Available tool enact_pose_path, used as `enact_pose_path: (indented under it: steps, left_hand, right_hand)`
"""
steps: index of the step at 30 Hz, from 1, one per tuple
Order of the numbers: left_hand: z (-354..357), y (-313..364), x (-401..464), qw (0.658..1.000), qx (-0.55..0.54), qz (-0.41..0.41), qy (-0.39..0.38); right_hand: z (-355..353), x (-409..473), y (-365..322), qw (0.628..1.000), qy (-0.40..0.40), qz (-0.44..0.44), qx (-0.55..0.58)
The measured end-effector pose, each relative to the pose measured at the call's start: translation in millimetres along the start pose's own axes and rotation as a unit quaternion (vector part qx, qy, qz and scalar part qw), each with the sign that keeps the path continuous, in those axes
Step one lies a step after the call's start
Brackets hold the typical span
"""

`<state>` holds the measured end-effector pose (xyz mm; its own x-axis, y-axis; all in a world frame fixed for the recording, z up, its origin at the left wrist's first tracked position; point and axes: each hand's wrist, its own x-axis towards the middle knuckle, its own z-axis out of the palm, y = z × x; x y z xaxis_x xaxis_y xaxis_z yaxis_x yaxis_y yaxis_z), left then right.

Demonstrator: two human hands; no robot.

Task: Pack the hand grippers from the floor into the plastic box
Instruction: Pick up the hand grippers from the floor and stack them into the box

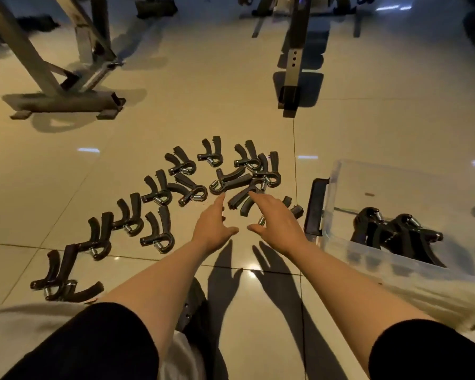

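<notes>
Your left hand point(213, 224) and right hand point(274, 215) are reaching, each grip open and empty. The overlapping hand grippers point(231, 182) are risking a snag.

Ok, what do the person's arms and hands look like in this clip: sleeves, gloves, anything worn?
Both hands are bare: no gloves, rings or watch show on the left hand or the right hand. The forearms are uncovered too. Black sleeves are pushed up to about the elbows on both arms. No cables or markings are visible.
</notes>
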<state>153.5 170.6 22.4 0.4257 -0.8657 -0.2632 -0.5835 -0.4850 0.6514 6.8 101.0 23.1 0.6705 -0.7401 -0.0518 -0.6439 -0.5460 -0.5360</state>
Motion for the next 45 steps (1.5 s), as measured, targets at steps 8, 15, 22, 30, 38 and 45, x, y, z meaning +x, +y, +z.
enact_pose_path:
  steps: [8,15,22,30,38,45]
  left_hand:
    - [84.5,-3.6,67.4,0.999,0.005,0.018,-0.042]
    - [127.3,-32.0,106.5,0.993,0.08,0.083,-0.041]
    - [135.1,-41.2,139.4,0.945,0.241,0.181,-0.125]
    - [138.3,-54.8,136.9,0.956,0.195,0.203,-0.079]
    - [96.2,-69.6,113.1,0.961,0.111,0.215,-0.132]
    - [5.4,-40.3,91.4,0.948,0.134,0.249,-0.144]
  right_hand:
    - [59.7,-7.0,44.4,0.989,0.022,0.139,0.045]
    - [93.4,6.2,84.8,0.975,0.038,0.213,0.042]
    - [118.1,29.1,114.2,0.978,0.036,0.206,0.007]
    - [119.4,30.3,114.7,0.984,0.031,0.169,-0.055]
    - [117.6,24.9,101.8,0.989,0.06,0.089,-0.102]
    - [77.9,37.0,48.5,0.977,0.163,-0.026,-0.136]
